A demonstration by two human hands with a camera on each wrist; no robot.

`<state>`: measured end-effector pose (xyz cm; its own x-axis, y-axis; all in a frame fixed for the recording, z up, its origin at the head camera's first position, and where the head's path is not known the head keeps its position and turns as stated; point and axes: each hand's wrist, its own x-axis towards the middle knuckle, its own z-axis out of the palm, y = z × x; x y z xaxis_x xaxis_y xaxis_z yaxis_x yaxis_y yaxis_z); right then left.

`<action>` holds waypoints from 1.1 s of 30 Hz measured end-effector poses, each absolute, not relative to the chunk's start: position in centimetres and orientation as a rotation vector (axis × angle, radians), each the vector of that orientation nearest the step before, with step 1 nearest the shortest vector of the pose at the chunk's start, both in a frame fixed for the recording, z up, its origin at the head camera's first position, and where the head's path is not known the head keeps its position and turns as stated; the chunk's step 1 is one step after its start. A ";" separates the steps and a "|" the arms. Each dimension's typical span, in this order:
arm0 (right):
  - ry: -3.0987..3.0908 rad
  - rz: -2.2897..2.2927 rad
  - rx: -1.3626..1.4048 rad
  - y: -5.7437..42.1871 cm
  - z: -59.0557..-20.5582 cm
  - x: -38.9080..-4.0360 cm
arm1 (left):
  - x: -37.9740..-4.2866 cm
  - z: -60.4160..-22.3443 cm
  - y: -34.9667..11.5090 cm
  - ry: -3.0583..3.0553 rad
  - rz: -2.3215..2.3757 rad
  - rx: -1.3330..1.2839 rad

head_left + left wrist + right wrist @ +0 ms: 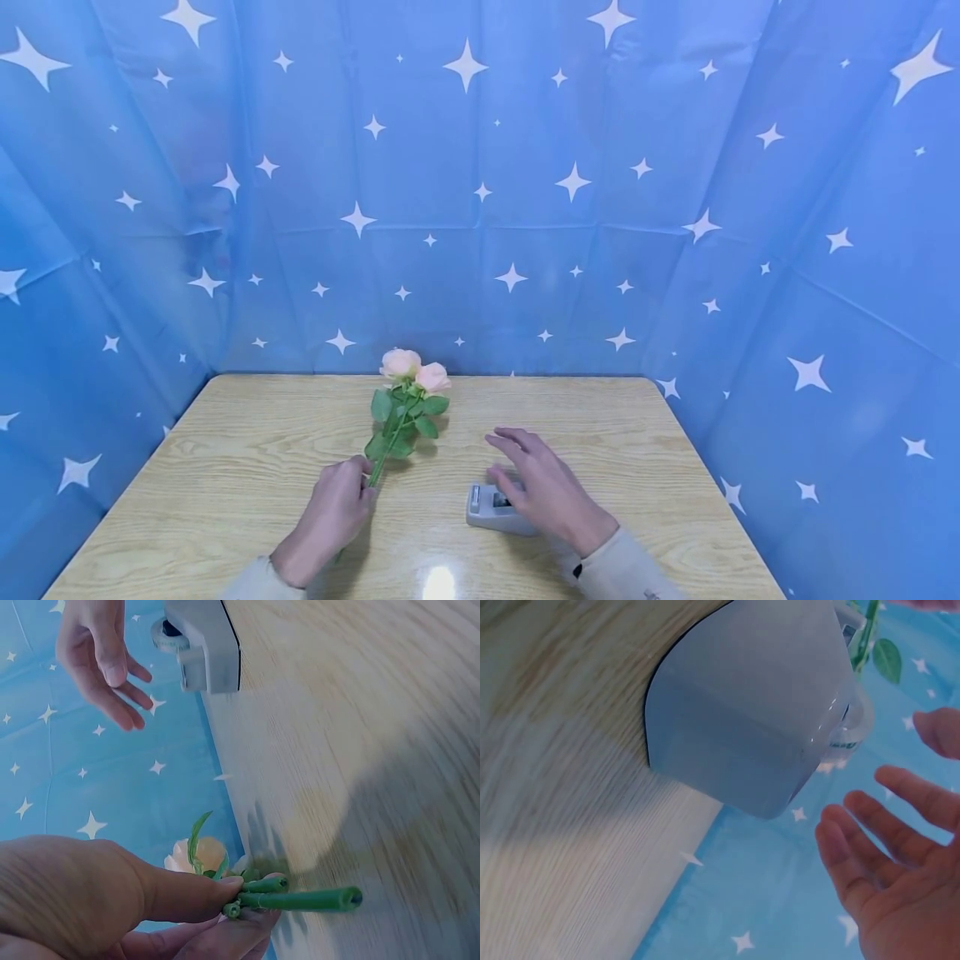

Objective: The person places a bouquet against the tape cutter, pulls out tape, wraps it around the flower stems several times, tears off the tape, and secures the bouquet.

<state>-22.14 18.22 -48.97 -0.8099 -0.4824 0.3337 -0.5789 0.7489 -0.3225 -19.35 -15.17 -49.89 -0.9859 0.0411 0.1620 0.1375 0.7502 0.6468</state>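
Several green stems are pinched between the thumb and fingers of my left hand (333, 510). At their far end are pale pink roses (401, 365) with green leaves (382, 406), leaning toward the back of the table. In the left wrist view the cut ends of the stems (322, 899) stick out past the thumb. My right hand (551, 492) hovers with fingers spread over a grey tape dispenser (501, 518) and holds nothing. A roll of clear tape (853, 731) sits in the dispenser in the right wrist view. The right hand partly covers the dispenser in the head view.
Both hands are above a wooden table (247, 467) with light grain. Behind it and along its sides hangs a blue curtain (435, 183) with white stars. The table's back edge lies just behind the roses.
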 end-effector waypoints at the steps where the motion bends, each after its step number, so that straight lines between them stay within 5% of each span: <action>1: -2.719 0.616 0.839 18.1 -49.0 -22.2 | -19.4 -49.9 -14.9 -2.806 -1.061 -0.151; 33: -2.722 0.623 0.832 17.4 -49.7 -21.7 | -20.6 -52.1 -9.9 -2.855 -1.380 -0.192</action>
